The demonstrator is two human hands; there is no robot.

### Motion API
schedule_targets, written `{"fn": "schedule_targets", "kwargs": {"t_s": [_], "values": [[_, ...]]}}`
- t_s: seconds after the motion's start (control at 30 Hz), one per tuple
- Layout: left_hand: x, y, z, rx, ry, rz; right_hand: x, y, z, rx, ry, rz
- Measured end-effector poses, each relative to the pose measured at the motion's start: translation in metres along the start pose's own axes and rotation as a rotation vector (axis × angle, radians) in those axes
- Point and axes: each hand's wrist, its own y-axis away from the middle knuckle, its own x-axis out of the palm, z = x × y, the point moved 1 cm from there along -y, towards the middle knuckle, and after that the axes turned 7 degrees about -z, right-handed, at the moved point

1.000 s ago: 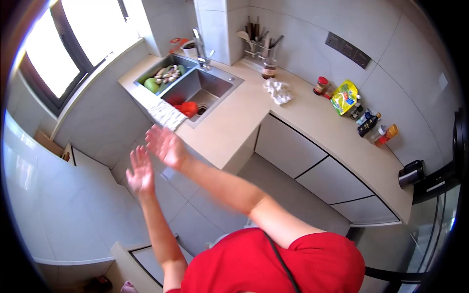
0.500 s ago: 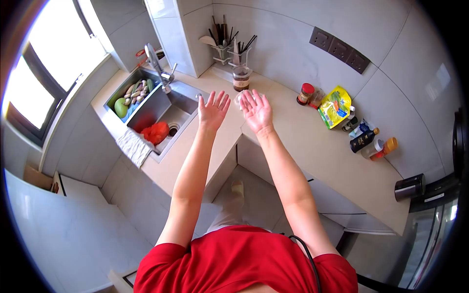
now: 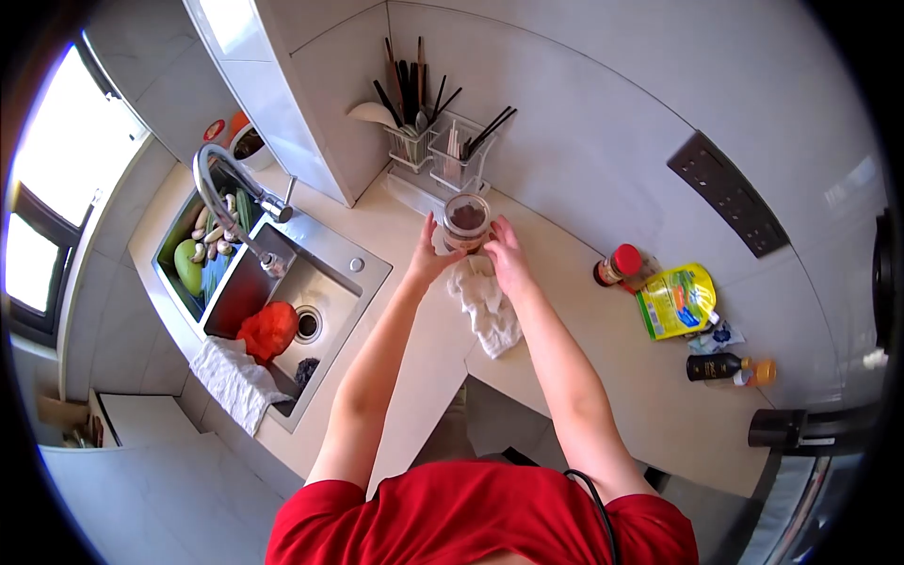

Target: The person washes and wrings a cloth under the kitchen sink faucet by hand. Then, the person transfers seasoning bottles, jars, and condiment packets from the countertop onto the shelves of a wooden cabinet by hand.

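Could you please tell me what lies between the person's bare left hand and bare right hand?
In the head view, a clear, round jar with dark contents is between the left hand and right hand.

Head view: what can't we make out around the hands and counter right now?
All in the head view:
1. Contents of the jar: dark, too small to identify.
2. Whether the left hand and right hand grip it or just flank it: fingers hide any contact.
3. Fine print on the yellow pouch: too small.
4. Outdoors through the window: washed out by glare; its left side is cut off by the dark lens edge.
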Motion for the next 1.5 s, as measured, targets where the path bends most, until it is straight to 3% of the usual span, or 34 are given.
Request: {"fn": "schedule_targets", "kwargs": {"t_s": [0.03,0.07,0.13,0.2,0.27,0.47,0.53,0.6,0.73,0.83,0.97,1.07,1.13,1.23,1.3,1.4,1.5], "values": [[0.001,-0.010,0.014,0.118,-0.125,-0.013,0.001,-0.009,-0.003,-0.045,0.069,0.038],[0.003,-0.017,0.027,0.109,-0.125,-0.013,0.001,-0.015,-0.005,-0.036,0.070,0.036],[0.009,-0.024,0.033,0.127,0.010,0.081,0.009,-0.016,0.004,-0.146,0.213,0.214],[0.012,-0.028,0.034,0.166,0.063,0.118,0.007,-0.022,0.001,-0.128,0.268,0.243],[0.010,-0.022,0.010,0.223,-0.121,0.084,0.008,-0.018,0.009,-0.103,0.307,0.269],[0.008,-0.006,0.009,0.235,-0.101,-0.091,0.013,-0.013,0.015,-0.160,0.385,0.369],[-0.004,0.015,-0.006,0.268,-0.015,-0.106,0.022,0.005,0.023,-0.251,0.486,0.402],[-0.020,0.045,-0.024,0.380,-0.122,-0.235,0.033,0.025,0.029,-0.364,0.484,0.504],[-0.067,0.155,-0.086,0.348,-0.203,-0.449,0.084,0.124,0.057,-0.301,0.530,0.670],[-0.087,0.245,-0.079,0.319,-0.229,-0.618,0.108,0.201,0.046,-0.281,0.578,0.805],[-0.136,0.385,-0.075,0.298,-0.352,-0.906,0.138,0.305,-0.001,-0.191,0.520,1.118],[-0.161,0.482,-0.079,0.110,-0.329,-1.030,0.157,0.379,-0.046,-0.118,0.442,1.369],[-0.176,0.551,-0.087,0.151,-0.354,-1.171,0.169,0.434,-0.064,-0.061,0.462,1.480],[-0.199,0.639,-0.077,0.110,-0.156,-1.334,0.198,0.516,-0.101,-0.118,0.464,1.679],[-0.217,0.704,-0.084,0.129,-0.045,-1.410,0.220,0.585,-0.111,0.056,0.397,1.832],[-0.245,0.797,-0.089,0.168,0.012,-1.614,0.254,0.678,-0.129,0.543,0.407,1.962],[-0.280,0.891,-0.089,0.085,-0.151,-1.734,0.276,0.776,-0.178,0.687,0.371,1.994]]}}
